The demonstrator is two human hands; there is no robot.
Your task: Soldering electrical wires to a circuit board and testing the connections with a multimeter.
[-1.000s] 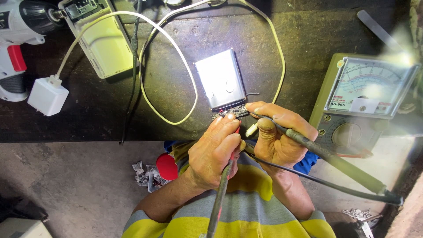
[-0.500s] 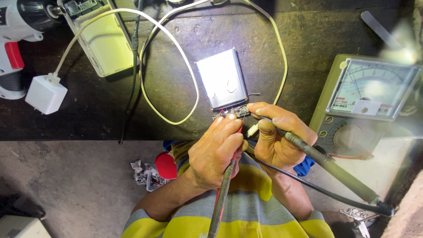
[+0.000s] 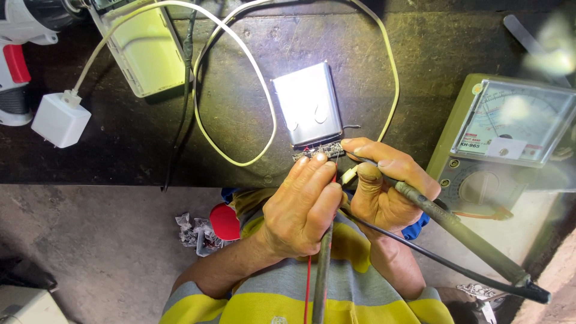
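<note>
While we look down at the near edge of the dark workbench (image 3: 150, 150), a flat silver battery pack (image 3: 308, 103) lies glaring under the light, with a narrow circuit strip (image 3: 318, 150) fixed along its near end. Our left hand (image 3: 303, 204) is curled around a dark probe (image 3: 322, 270), its fingertips pressed down right at that strip, and a thin red wire (image 3: 308, 288) runs beside the probe toward us. Our right hand (image 3: 384, 186) pinches a second, longer probe (image 3: 462, 234) like a pen, the tip hidden under the fingers at the right end of the strip; a black lead (image 3: 444, 261) trails from it to the right. Both hands touch each other over the strip and cover most of it, so we cannot tell just where the tips land.

Just right of the hands stands a green analogue meter (image 3: 510, 144) with a pale dial face. A cream cable (image 3: 240, 72) loops around the battery pack, running left to a white plug block (image 3: 58, 120) and past a pale plastic case (image 3: 147, 51) at the far left. Farther left, a white and red power drill (image 3: 18, 60) lies at the picture's edge. Below the bench, beside our yellow-striped shirt (image 3: 282, 306), crumpled paper (image 3: 192, 231) sits on the floor.
</note>
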